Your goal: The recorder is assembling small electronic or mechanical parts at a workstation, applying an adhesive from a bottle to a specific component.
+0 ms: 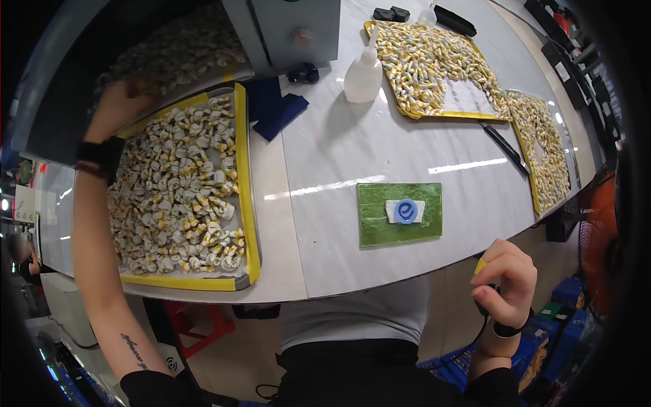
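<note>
My left hand (pixel 129 97) reaches over the far left edge of a yellow-edged tray (pixel 248 183), at the shaded opening of a grey cabinet. Its fingers are dark and blurred, so their grip cannot be made out. The tray is heaped with small white pieces with yellowish ends (pixel 180 183). My right hand (pixel 505 281) hangs just off the table's front edge, fingers loosely curled, thumb and forefinger apart. Something yellow covers a fingertip. Nearest to it on the table lies a green mat (pixel 376 230), bearing a white pad with a round blue piece (pixel 406 211) on top.
Behind stand a grey cabinet (pixel 298 34) and a white squeeze bottle (pixel 363 78). Dark blue cloth (pixel 281 115) lies by the tray. Two more filled trays (pixel 468 117) (pixel 536 197) rest at right, with a black pen-like tool (pixel 505 148) beside them. An orange fan (pixel 600 237) is far right.
</note>
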{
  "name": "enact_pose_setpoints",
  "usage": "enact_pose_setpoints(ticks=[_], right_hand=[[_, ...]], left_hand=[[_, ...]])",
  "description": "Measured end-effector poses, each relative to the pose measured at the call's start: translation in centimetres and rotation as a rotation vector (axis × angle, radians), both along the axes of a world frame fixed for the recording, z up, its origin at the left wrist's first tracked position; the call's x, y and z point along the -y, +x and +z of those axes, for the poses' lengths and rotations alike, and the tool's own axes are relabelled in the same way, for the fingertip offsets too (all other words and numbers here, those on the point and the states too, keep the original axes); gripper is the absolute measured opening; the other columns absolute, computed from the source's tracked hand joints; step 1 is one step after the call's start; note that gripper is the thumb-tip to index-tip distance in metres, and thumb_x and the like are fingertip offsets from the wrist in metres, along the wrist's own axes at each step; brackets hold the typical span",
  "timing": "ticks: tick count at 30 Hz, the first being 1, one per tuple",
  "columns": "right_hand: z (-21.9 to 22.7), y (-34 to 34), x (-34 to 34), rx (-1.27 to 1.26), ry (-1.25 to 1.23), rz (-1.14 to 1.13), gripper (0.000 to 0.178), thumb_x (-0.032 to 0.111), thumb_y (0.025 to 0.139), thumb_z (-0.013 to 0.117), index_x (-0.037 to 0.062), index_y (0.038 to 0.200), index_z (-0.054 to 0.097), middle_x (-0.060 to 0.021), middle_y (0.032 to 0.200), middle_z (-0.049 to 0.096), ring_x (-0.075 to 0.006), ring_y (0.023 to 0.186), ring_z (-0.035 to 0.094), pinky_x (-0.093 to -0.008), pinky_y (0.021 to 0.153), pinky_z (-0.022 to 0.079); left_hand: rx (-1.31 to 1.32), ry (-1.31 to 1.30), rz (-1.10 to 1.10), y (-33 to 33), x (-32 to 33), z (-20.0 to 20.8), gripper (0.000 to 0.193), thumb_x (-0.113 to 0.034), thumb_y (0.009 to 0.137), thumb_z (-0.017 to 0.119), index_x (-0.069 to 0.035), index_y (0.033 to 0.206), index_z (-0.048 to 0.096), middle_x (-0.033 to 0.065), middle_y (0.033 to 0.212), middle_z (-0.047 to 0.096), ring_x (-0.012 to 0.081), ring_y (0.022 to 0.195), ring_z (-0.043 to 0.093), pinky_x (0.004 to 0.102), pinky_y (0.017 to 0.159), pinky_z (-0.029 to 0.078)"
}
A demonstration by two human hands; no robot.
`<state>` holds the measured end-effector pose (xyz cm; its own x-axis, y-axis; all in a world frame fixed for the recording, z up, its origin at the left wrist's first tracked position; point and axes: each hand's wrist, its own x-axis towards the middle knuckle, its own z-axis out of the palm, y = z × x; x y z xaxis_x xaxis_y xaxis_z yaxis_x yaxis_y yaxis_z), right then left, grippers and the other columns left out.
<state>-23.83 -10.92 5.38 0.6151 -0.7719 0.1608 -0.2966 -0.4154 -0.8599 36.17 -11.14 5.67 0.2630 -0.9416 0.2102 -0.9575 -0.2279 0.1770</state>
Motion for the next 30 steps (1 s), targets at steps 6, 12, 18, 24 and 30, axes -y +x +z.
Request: enact_pose_setpoints(ticks=[6, 12, 18, 24, 30], right_hand=[[1.8, 0.0, 0.9, -0.143, -0.196, -0.14, 0.015, 0.009, 0.062, 0.075, 0.0032, 0.069, 0.063, -0.0063, 0.067, 0.058, -0.0173, 0.061, 0.055, -0.0252, 0.054, 0.04], [3.1, 3.0, 11.6, -0.265, -0.496, -0.063, 0.01, 0.003, 0.074, 0.063, 0.003, 0.084, 0.062, -0.0032, 0.075, 0.062, -0.014, 0.065, 0.056, -0.0246, 0.057, 0.041], [-2.9, 4.6, 22.3, -0.507, -0.617, 0.069, 0.015, 0.008, 0.077, 0.062, 0.0016, 0.09, 0.063, -0.0111, 0.084, 0.065, -0.0225, 0.077, 0.06, -0.0311, 0.072, 0.048], [-2.1, 7.7, 22.7, -0.629, -0.464, 0.174, 0.014, 0.012, 0.078, 0.064, 0.0006, 0.085, 0.059, -0.0135, 0.077, 0.061, -0.0258, 0.074, 0.058, -0.0353, 0.067, 0.046], [-3.0, 6.6, 21.7, -0.553, -0.586, 0.112, 0.015, 0.01, 0.083, 0.061, -0.0004, 0.083, 0.051, -0.0103, 0.073, 0.057, -0.021, 0.068, 0.055, -0.0315, 0.065, 0.045]], left_hand=[[-0.258, -0.126, -0.121, -12.9, -4.9, 4.0, 0.03, -0.014, 0.091, 0.049, -0.002, 0.118, 0.052, 0.0075, 0.108, 0.057, 0.0104, 0.082, 0.05, 0.023, 0.076, 0.041], [-0.988, 0.535, -1.098, -26.8, -11.0, 6.9, 0.029, -0.021, 0.069, 0.074, -0.003, 0.088, 0.062, 0.0068, 0.066, 0.052, 0.025, 0.06, 0.054, 0.0294, 0.054, 0.042], [-1.454, 0.63, -1.089, -30.9, -10.3, -1.7, 0.026, -0.018, 0.077, 0.071, 0.0, 0.088, 0.057, 0.0115, 0.074, 0.06, 0.0266, 0.068, 0.061, 0.031, 0.06, 0.047], [-1.923, 0.349, -0.93, -33.7, -13.3, -5.6, 0.049, -0.048, 0.091, 0.045, -0.002, 0.078, 0.053, 0.0089, 0.07, 0.053, 0.0232, 0.063, 0.052, 0.0293, 0.057, 0.041], [-2.159, 0.155, -0.394, -35.7, -14.2, -5.8, 0.065, -0.058, 0.089, 0.038, 0.0, 0.063, 0.046, 0.0056, 0.055, 0.039, 0.0158, 0.05, 0.04, 0.0265, 0.049, 0.037]])
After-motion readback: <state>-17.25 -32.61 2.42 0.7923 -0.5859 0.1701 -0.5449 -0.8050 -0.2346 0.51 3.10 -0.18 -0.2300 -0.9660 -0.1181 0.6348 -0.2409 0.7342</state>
